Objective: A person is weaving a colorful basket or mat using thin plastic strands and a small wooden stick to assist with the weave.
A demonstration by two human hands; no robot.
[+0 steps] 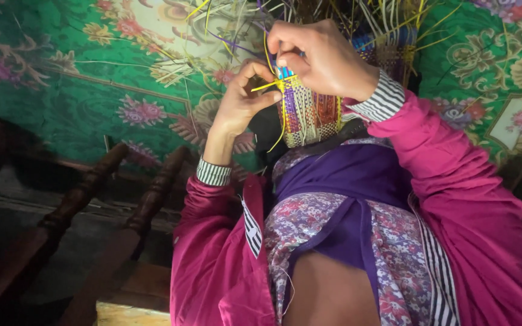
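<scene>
Centrally, a partly woven basket piece of coloured strips was held upright above the person's lap, its finished lower band showing purple, orange and pale checks. Loose yellow and pale strands fanned out from its upper edge against the green floral mat beneath. The left hand was curled narrowly, thumb and forefinger pinched on a yellow strip at the left edge of the weave. The right hand was bent over the top of the work, fingertips closed on the strands at the weaving line, just beside the left thumb; exactly which strand it gripped could not be told. Both wrists showed striped cuffs under magenta sleeves. Below the weave lay purple and flowered clothing. At lower left, two dark turned wooden posts stood well apart from the hands, over a dim floor.
</scene>
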